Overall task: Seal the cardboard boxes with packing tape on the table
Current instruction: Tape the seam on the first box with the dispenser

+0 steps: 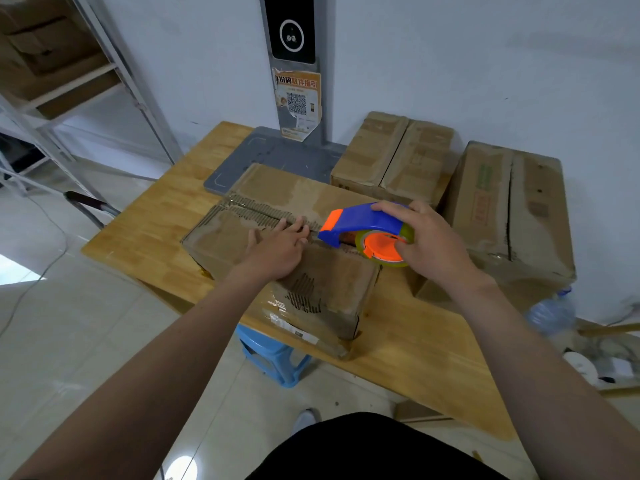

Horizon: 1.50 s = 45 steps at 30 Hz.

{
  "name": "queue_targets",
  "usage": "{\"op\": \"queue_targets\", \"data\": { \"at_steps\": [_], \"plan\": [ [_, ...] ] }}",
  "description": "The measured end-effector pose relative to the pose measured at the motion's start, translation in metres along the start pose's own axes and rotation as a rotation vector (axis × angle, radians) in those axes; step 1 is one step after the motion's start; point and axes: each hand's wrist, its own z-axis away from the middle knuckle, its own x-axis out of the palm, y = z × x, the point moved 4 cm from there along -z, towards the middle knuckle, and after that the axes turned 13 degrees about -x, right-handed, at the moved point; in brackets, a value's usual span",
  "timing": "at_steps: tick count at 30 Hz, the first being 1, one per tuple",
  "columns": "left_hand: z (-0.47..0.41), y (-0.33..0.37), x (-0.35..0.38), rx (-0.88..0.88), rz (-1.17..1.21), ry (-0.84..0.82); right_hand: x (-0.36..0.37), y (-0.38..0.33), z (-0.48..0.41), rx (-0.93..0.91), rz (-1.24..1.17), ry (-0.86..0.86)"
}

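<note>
A worn cardboard box (329, 289) lies on the wooden table (145, 230), its top seam torn and ragged. My left hand (277, 251) lies flat on the box top, fingers straight and pressing beside the seam. My right hand (426, 244) grips a blue and orange tape dispenser (363, 226) holding a clear tape roll. The dispenser's front end sits on the seam just right of my left fingertips.
Two more cardboard boxes stand at the back right: one (394, 157) against the wall, a larger one (509, 209) at the table's right end. A grey scanner stand (277, 154) sits behind the box. A blue stool (277, 358) is under the table; metal shelving (69, 98) stands left.
</note>
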Motion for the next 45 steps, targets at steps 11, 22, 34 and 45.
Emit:
{"op": "queue_targets", "data": {
  "at_steps": [11,22,34,45],
  "plan": [
    [0.005,0.005,0.006,0.024,0.014,0.031,-0.030,0.029,0.034,-0.071,0.051,0.091],
    [0.019,0.024,0.012,-0.055,-0.134,-0.121,-0.028,0.045,0.053,-0.042,0.048,0.097],
    [0.041,0.086,0.046,-0.049,-0.177,0.005,-0.025,0.047,0.056,-0.008,-0.005,0.081],
    [0.035,0.037,0.030,-0.104,-0.135,0.131,0.005,0.014,0.036,-0.047,-0.021,-0.027]
  ]
}}
